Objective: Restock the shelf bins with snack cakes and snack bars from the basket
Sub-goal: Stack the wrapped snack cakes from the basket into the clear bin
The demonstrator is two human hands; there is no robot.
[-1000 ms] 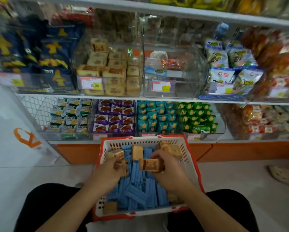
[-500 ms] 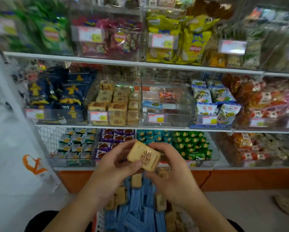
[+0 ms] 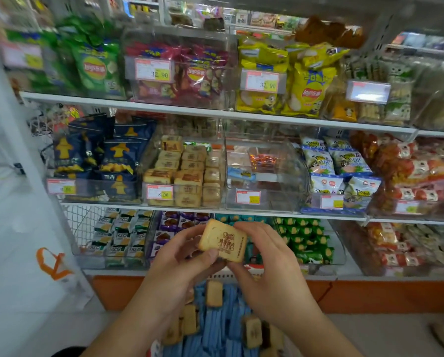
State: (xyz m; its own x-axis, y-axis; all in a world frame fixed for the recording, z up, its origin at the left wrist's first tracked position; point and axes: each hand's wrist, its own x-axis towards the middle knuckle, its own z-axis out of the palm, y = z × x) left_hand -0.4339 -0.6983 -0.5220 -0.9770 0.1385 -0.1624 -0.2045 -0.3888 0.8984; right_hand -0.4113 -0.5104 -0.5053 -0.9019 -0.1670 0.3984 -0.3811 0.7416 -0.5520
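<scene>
Right now both hands hold one snack cake [image 3: 223,240] up in front of the shelves; the left hand [image 3: 182,256] pinches its left side and the right hand [image 3: 264,256] pinches its right; more wait in the basket [image 3: 226,276] below; next, I think, it goes up into the cake bin [image 3: 185,171], on top of the stacks.

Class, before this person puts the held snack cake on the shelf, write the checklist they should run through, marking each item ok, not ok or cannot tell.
1. Snack cake held by both hands: left hand and right hand each have a grip on it: ok.
2. Matching bin found: cake bin on the middle shelf holds similar cakes: ok.
3. Room in that bin: cannot tell.
4. Path up to the bin unobstructed: ok.
5. Wrapper intact: cannot tell.
6. More stock left in the basket: ok.
</scene>
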